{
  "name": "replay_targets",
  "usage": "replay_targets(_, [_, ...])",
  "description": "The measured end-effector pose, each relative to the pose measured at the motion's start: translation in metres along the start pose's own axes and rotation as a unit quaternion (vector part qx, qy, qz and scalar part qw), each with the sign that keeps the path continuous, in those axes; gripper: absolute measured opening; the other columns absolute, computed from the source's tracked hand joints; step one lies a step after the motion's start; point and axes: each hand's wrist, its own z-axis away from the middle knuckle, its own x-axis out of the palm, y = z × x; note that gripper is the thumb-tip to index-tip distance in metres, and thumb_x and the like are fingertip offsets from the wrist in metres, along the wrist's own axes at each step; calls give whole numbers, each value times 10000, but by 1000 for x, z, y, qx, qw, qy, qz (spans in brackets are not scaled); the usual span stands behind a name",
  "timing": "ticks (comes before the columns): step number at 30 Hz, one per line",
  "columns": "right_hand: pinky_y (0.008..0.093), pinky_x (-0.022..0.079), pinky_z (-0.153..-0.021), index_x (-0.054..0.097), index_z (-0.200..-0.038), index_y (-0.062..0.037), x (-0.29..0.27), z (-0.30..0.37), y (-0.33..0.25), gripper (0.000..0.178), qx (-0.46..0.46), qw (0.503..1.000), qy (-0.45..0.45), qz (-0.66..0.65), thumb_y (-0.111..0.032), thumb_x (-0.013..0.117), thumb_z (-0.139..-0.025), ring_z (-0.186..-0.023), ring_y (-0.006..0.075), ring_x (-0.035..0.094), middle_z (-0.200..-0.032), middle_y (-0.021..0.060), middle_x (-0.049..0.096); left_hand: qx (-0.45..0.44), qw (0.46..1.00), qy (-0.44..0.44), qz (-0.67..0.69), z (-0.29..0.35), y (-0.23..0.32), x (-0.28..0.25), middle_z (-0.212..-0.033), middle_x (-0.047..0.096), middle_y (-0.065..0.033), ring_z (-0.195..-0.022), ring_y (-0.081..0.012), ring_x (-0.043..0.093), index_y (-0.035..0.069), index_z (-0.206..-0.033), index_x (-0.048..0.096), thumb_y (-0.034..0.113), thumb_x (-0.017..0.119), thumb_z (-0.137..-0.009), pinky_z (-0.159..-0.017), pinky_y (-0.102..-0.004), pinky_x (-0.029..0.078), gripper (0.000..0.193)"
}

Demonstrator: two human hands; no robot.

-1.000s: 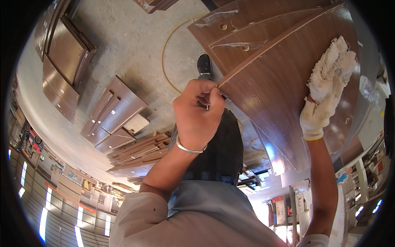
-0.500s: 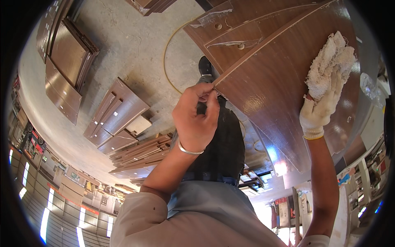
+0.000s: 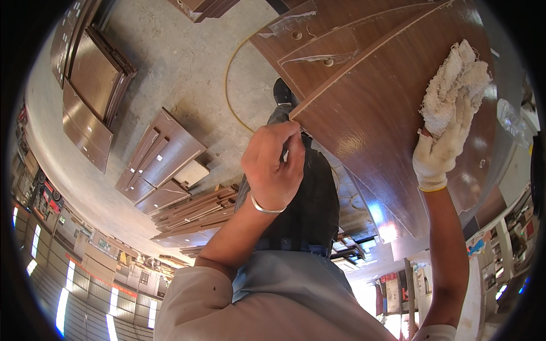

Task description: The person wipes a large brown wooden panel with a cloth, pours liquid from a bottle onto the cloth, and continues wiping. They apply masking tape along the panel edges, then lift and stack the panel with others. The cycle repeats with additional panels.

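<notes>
Near flat brown wooden panels (image 3: 161, 153) curves a yellow hose (image 3: 226, 85); bare left hand (image 3: 272, 167) pinched narrow, gloved right hand (image 3: 437, 152) holding shaggy white cloth (image 3: 454, 85).

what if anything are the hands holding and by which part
Right hand: a whitish rag, by its lower part, against the brown panel. Left hand: cannot tell whether anything is held.

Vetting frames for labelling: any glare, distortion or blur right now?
Head view: patchy glare on the brown wood-grain panel, light strips at lower left blown out, straight edges bowing toward the black rim; left hand and gloved right hand look fairly sharp, no obvious motion blur.
</notes>
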Motion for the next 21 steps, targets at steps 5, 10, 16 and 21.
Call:
replay_targets(5, [627, 298, -1236, 521, -1462, 87, 0, 0, -1, 715, 4, 1000, 3, 6, -139, 601, -788, -1469, 507, 448, -1527, 285, 546, -5, 999, 21, 39, 10, 0, 3, -912, 736, -155, -771, -284, 710, -23, -1048, 714, -152, 743, -815, -712, -332, 566, 268])
replay_targets(10, [625, 289, -1241, 520, -1462, 89, 1, 2, -2, 724, 15, 1000, 2, -4, -134, 605, -779, -1474, 503, 444, -1534, 281, 542, 16, 999, 51, 9, 10, -6, 9, -945, 749, -178, -772, -293, 714, -55, -1118, 722, -159, 766, -815, -719, -331, 571, 323])
replay_targets(16, [619, 286, -1242, 513, -1467, 95, 1, 2, -1, 744, 12, 1000, 1, -2, -124, 609, -763, -1477, 497, 444, -1539, 270, 543, 53, 997, 51, -19, 10, -9, 9, -942, 752, -177, -794, -304, 729, -56, -1127, 727, -169, 779, -801, -709, -352, 571, 349])
replay_targets(21, [611, 283, -1245, 495, -1478, 108, 1, 0, -2, 779, 7, 1000, -1, -7, -116, 609, -740, -1482, 494, 438, -1542, 268, 540, 106, 993, 34, -30, 6, -14, 7, -937, 757, -191, -800, -267, 740, -58, -1084, 739, -177, 767, -809, -727, -318, 578, 301])
